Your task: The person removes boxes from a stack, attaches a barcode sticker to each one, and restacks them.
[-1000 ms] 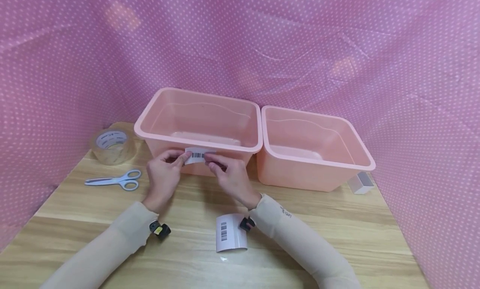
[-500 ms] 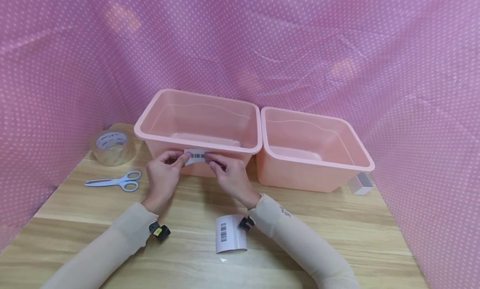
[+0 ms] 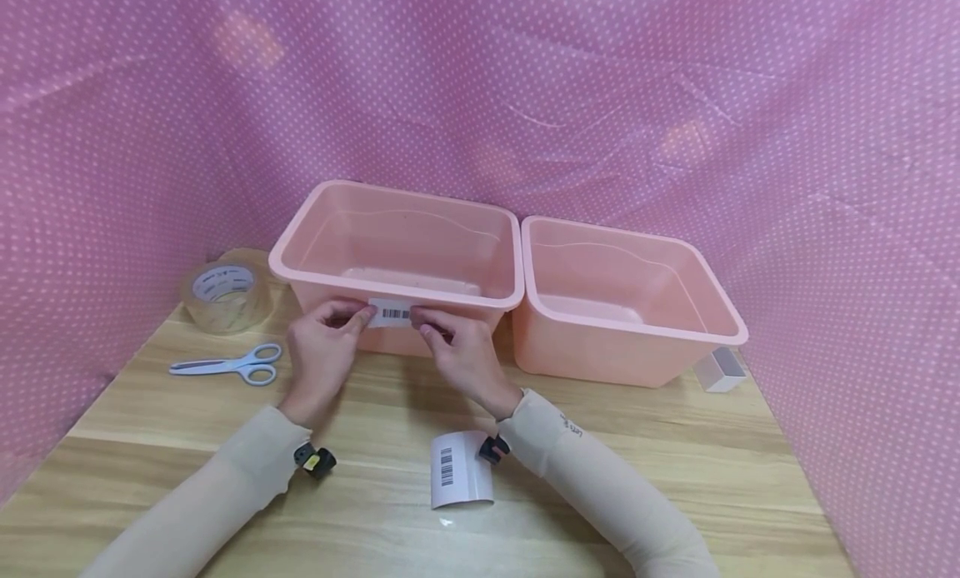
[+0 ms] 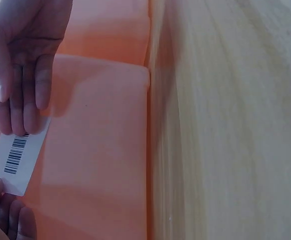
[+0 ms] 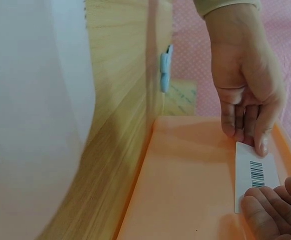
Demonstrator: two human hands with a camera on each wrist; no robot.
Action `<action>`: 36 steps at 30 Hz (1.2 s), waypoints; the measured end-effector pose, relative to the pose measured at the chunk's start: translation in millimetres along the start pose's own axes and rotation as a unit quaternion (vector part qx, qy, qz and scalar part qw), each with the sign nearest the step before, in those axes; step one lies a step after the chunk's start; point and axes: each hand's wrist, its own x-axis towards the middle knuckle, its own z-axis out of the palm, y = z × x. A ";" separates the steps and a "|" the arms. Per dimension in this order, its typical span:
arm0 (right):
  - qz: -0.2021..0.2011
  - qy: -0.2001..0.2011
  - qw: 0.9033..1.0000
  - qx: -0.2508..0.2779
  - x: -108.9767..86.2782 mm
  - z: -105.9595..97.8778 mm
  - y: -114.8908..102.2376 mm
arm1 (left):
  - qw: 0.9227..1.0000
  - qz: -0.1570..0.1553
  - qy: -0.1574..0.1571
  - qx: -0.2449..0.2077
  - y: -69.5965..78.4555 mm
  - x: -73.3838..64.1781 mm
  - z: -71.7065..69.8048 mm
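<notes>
A white barcode label (image 3: 393, 313) lies along the front wall of the left pink bin (image 3: 405, 291), just below its rim. At the label's left end, my left hand (image 3: 324, 353) pinches it, thumb in front and fingers partly hidden behind its edge. My right hand (image 3: 468, 357) rests straight fingertips on the other end, covering part of it. In the left wrist view those fingers lie over the label (image 4: 23, 160) with the thumb off it. The right wrist view shows the left thumb on a corner of the label (image 5: 258, 167).
A second pink bin (image 3: 607, 353) stands against the first on the right, with a small white box (image 3: 722, 370) beyond. Scissors (image 3: 228, 365) and a clear tape roll (image 3: 227, 297) lie left. A curled white barcode sheet (image 3: 461, 470) sits near the right wrist.
The label has gone from slightly bowed and tilted to flatter against the bin wall. My left hand and forearm have shifted a little left; the right hand has hardly moved.
</notes>
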 end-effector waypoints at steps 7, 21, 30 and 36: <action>-0.003 0.001 1.000 0.006 -0.4 -0.1 -0.1 | 1.000 0.022 0.006 0.018 -1.0 0.6 -1.1; 0.001 -0.029 1.000 -0.009 3.3 5.9 3.8 | 0.989 0.042 -0.143 -0.016 3.2 -12.2 3.4; 0.005 -0.021 1.000 0.017 5.1 -1.2 -2.1 | 0.986 0.020 -0.160 -0.049 13.5 -9.9 -0.6; 0.017 -0.039 0.999 0.019 5.2 -1.6 -1.4 | 0.983 0.015 -0.179 -0.048 14.0 -9.8 0.1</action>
